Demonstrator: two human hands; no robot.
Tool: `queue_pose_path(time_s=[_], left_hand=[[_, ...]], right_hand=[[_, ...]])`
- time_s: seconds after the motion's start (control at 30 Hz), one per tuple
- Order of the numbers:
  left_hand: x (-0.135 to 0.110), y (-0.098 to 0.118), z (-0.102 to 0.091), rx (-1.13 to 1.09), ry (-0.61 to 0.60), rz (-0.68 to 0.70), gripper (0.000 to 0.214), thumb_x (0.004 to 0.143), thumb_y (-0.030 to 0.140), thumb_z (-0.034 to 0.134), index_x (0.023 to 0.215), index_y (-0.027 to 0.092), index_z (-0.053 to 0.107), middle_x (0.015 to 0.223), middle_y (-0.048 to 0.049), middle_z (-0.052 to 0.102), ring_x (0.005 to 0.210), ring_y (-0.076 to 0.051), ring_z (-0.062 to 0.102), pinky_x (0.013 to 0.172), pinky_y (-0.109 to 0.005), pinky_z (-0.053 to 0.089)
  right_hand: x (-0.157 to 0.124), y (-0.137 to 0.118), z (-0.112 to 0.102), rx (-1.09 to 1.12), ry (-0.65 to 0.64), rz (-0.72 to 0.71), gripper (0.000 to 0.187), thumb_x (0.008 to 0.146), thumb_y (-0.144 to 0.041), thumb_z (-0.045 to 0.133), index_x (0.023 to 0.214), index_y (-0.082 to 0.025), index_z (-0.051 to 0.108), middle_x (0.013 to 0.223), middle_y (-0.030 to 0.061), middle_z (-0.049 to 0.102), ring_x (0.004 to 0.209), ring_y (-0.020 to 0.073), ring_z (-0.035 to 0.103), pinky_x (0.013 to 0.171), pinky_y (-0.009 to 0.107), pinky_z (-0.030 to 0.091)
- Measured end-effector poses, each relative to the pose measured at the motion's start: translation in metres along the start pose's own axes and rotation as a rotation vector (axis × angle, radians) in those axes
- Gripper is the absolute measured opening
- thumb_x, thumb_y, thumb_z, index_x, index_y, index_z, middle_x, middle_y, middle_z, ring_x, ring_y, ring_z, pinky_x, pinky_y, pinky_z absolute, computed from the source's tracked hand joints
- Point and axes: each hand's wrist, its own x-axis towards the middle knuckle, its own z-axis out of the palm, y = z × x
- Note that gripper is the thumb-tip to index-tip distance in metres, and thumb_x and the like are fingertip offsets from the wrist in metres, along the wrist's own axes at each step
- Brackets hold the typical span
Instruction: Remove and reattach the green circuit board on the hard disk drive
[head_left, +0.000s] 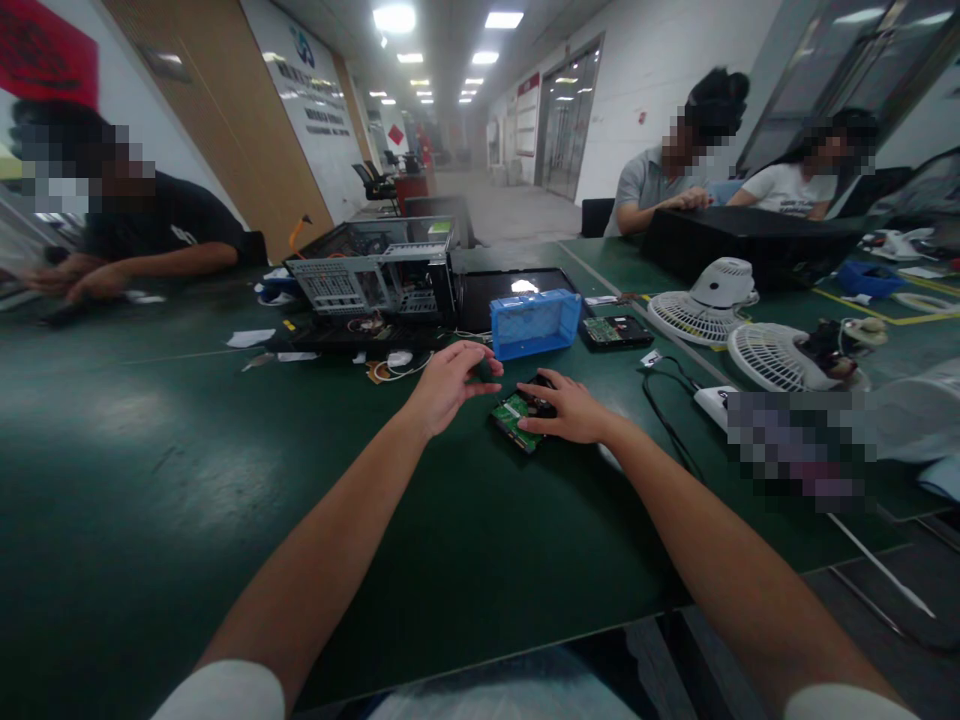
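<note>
A hard drive (512,418) with a green circuit board facing up lies on the green table (420,540), at a slant. My right hand (570,408) lies across its right side, thumb on the board and fingers over the far edge, gripping it against the table. Just left of and above the drive, my left hand (450,385) is closed, fingertips round a dark-handled screwdriver (484,370). Its thin shaft seems to point down at the drive; the tip is hard to make out. Behind the hands stands a blue plastic bin (536,325), tipped on its side.
An opened computer case (367,285) stands at back left. A second hard drive (617,332) lies right of the bin. White fan parts (694,315), a black cable (660,400) and a power strip (716,405) are at right. Other people sit across the table.
</note>
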Motion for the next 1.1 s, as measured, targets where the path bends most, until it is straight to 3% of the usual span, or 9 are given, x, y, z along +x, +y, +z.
queue_pose_path(time_s=[0.27,0.67,0.9,1.1], left_hand=[[-0.0022,0.0005,0.0033,-0.030,-0.023,-0.030,0.022,0.087,0.032,0.070,0.097,0.014,0.063,0.100,-0.0133,0.072,0.097,-0.023,0.069,0.083,-0.040,0.060],[-0.0039,0.0033,0.0046,0.038,-0.029,0.001,0.025,0.081,0.038,0.076,0.092,0.016,0.076,0.120,-0.0120,0.067,0.103,-0.023,0.061,0.077,-0.034,0.059],[-0.0039,0.0039,0.0049,0.020,-0.038,-0.031,0.025,0.081,0.033,0.077,0.097,0.015,0.071,0.104,-0.0114,0.068,0.101,-0.024,0.063,0.081,-0.041,0.060],[-0.0027,0.0043,0.0042,0.020,-0.005,-0.033,0.026,0.082,0.034,0.075,0.095,0.013,0.068,0.100,-0.0120,0.070,0.097,-0.023,0.065,0.080,-0.038,0.058]], right_hand=[[0.0011,0.0020,0.0026,-0.010,0.013,-0.015,0.084,0.085,-0.083,0.052,0.157,-0.039,0.043,0.164,0.0136,0.032,0.146,0.0450,0.036,0.114,0.065,0.031],[0.0017,0.0007,0.0015,-0.004,0.002,-0.007,0.085,0.084,-0.083,0.053,0.156,-0.039,0.043,0.165,0.0134,0.031,0.145,0.0448,0.037,0.114,0.064,0.031],[0.0013,-0.0010,0.0000,-0.004,0.001,-0.001,0.084,0.085,-0.082,0.053,0.156,-0.039,0.044,0.164,0.0141,0.032,0.145,0.0451,0.037,0.113,0.064,0.032],[0.0024,0.0018,0.0026,-0.009,0.006,-0.001,0.084,0.084,-0.082,0.054,0.156,-0.039,0.043,0.165,0.0127,0.032,0.145,0.0455,0.037,0.113,0.065,0.031]])
